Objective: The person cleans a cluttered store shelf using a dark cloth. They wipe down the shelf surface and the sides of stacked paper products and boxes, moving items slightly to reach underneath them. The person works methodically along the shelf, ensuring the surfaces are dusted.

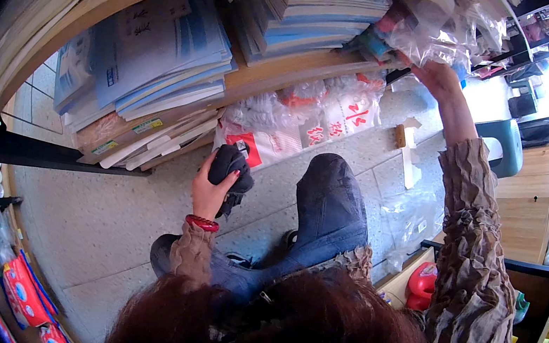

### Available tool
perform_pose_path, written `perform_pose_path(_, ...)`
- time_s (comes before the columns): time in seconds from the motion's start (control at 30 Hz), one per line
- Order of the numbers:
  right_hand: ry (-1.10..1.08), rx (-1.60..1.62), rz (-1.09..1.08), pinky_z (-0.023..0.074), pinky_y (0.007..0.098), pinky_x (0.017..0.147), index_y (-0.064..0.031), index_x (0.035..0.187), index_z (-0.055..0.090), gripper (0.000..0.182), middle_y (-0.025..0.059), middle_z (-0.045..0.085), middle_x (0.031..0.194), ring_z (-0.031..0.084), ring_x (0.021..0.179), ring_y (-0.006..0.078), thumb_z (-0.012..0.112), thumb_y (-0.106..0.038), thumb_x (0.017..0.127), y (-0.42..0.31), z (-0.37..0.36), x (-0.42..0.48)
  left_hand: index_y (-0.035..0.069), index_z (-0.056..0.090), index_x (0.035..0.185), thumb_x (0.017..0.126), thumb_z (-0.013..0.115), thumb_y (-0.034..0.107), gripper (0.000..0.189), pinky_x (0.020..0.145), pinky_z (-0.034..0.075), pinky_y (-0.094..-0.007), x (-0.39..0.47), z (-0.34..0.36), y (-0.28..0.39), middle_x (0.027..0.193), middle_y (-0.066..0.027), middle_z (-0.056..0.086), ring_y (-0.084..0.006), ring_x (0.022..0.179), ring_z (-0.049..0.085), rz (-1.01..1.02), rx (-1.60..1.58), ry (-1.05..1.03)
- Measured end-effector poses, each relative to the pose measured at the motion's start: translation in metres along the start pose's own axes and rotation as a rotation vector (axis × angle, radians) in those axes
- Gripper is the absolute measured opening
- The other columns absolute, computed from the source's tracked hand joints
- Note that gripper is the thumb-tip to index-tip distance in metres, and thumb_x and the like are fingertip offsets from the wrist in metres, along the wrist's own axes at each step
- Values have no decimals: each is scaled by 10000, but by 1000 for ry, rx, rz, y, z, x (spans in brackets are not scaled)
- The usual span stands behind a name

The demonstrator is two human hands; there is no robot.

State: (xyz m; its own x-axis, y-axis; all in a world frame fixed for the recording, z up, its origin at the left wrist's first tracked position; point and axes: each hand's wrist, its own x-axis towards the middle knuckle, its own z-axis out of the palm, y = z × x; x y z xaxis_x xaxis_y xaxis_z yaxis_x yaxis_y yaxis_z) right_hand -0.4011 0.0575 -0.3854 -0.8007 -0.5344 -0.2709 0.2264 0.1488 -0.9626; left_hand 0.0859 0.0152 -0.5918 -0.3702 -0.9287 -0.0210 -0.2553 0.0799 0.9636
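Note:
My left hand (211, 190) grips a black folded fabric bundle (233, 168) with a small tag on it, above the floor. What kind of garment it is, I cannot tell. My right hand (437, 80) is stretched out to the far end of the wooden shelf (278, 77). Its fingertips are at the shelf edge, beside clear plastic bags (440, 44). Whether they hold anything is hard to see. Close to those fingers, small colourful packaged items (376, 40) lie on the shelf, partly hidden by plastic.
Stacks of blue-and-white paper booklets (160, 48) fill the shelf. Beneath it are white printed plastic bags (335, 122). A torn cardboard strip (406, 151) and clear plastic film (414, 219) lie on the tiled floor. A blue-grey plastic stool (509, 148) stands right, near a wooden cabinet (522, 208).

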Motion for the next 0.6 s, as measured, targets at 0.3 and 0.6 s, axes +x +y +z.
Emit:
perform_pose_path(0.3, -55, 205, 2, 496, 369, 852, 120, 1001, 486, 204, 212, 534, 1000, 554, 949, 333, 457, 30, 819, 19, -15, 1, -14, 492, 1174, 706, 723, 175, 555, 860, 424, -302, 6, 15, 2, 1094, -144, 576, -209, 975, 568, -46, -117, -71)
perform_pose_path(0.6, -111, 348, 114, 517, 368, 747, -12, 1002, 518, 186, 110, 557, 913, 575, 808, 252, 435, -79, 850, 135, 36, -86, -17, 527, 1132, 703, 725, 212, 525, 745, 461, -277, -3, -1, 0, 998, -120, 615, -165, 855, 594, -121, -63, 109)
